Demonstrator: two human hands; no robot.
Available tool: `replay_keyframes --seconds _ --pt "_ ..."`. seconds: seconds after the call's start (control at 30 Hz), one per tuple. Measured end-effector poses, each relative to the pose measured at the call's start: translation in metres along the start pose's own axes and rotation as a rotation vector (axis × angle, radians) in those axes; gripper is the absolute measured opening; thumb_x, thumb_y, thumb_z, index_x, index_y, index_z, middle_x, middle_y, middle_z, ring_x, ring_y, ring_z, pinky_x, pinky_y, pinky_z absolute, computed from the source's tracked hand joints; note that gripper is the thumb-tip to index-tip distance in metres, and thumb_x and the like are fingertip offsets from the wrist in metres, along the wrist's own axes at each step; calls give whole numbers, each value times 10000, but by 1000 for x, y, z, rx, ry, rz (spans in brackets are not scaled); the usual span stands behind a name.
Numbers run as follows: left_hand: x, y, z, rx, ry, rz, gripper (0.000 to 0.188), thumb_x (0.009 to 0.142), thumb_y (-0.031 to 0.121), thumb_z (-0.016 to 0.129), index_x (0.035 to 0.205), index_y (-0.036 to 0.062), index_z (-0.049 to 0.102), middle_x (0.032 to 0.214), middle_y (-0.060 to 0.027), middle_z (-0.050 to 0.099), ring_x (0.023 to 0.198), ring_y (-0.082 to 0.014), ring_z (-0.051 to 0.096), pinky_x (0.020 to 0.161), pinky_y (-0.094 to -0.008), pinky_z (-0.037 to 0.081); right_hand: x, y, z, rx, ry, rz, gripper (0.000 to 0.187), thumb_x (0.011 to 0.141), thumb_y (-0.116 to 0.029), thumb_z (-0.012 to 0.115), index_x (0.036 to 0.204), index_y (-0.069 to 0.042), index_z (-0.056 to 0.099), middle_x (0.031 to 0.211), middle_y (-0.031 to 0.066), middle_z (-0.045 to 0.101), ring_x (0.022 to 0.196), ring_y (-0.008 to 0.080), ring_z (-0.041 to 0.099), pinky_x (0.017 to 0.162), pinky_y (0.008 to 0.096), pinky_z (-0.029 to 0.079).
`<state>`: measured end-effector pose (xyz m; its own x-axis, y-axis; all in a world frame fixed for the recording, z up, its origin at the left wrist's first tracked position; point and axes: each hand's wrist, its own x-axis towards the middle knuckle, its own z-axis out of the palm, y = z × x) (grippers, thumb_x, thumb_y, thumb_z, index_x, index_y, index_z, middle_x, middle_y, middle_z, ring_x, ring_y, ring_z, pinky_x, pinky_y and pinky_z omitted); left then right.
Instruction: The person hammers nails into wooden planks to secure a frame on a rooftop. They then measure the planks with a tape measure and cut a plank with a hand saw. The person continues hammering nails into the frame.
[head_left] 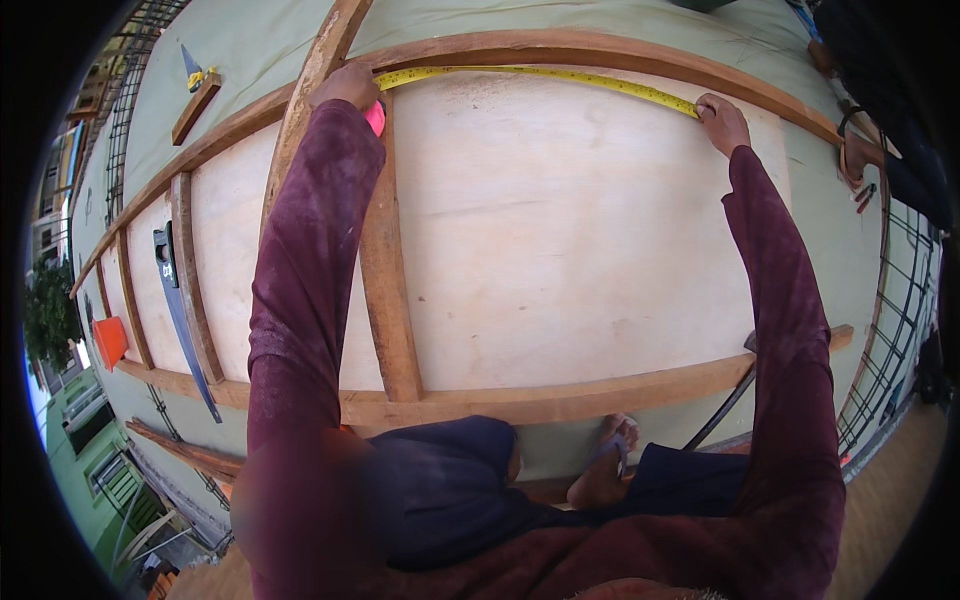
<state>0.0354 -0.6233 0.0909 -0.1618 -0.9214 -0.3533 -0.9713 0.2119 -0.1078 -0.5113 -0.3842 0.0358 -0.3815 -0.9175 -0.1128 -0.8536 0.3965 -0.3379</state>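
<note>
At the far side of the wooden frame (600, 45), my left hand (345, 87) is closed around a tape measure, whose pink case (376, 119) shows below the palm. The yellow blade (540, 73) runs out to the right along the inner edge of the far rail, bowing slightly. Its right end is pinched in the fingers of my right hand (725, 125), over the pale plywood sheet (560, 230). A slanting wooden batten (322, 65) passes beneath my left hand. Just right of it, a crosspiece (385, 290) spans the frame.
A handsaw (180, 300) lies across the left part of the frame. Beyond the far rail are a wood block (196, 108) and a yellow-handled saw (195, 77). An orange container (109, 342) sits at the left; a dark hammer-like tool (722, 405) leans near my right forearm. Another person's foot (858, 160) is at far right.
</note>
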Motion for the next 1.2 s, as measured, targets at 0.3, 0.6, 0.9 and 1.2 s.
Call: replay_keyframes --seconds 0.3,0.6,0.9,1.2 --pt "9 32 -8 -5 -67 -119 414 937 186 511 1324 134 649 1404 -68 617 1309 -275 574 1039 -497 475 0 15 -13 1 32 -106 172 951 -186 559 952 -37 645 845 126 662 816 273 641 780 385 489" --pt "18 17 -5 130 -98 95 399 921 112 479 1286 60 631 1381 -177 599 1295 -348 560 1062 -460 468 26 6 -14 71 -15 -42 223 945 -234 593 1069 -86 704 1044 144 717 1027 330 659 907 425 496" --pt "26 3 2 117 -50 160 310 898 136 530 1151 13 659 1244 -234 650 1217 -388 590 1032 -470 466 33 5 3 152 119 -103 241 940 -242 622 1079 -84 738 1057 140 732 1010 335 673 910 411 501" --pt "22 -11 14 -78 137 207 132 804 105 612 867 -12 609 920 -233 682 899 -392 672 780 -491 489 43 2 -8 -44 -3 -176 233 952 -240 622 1083 -91 745 1040 133 736 993 317 683 917 399 509"
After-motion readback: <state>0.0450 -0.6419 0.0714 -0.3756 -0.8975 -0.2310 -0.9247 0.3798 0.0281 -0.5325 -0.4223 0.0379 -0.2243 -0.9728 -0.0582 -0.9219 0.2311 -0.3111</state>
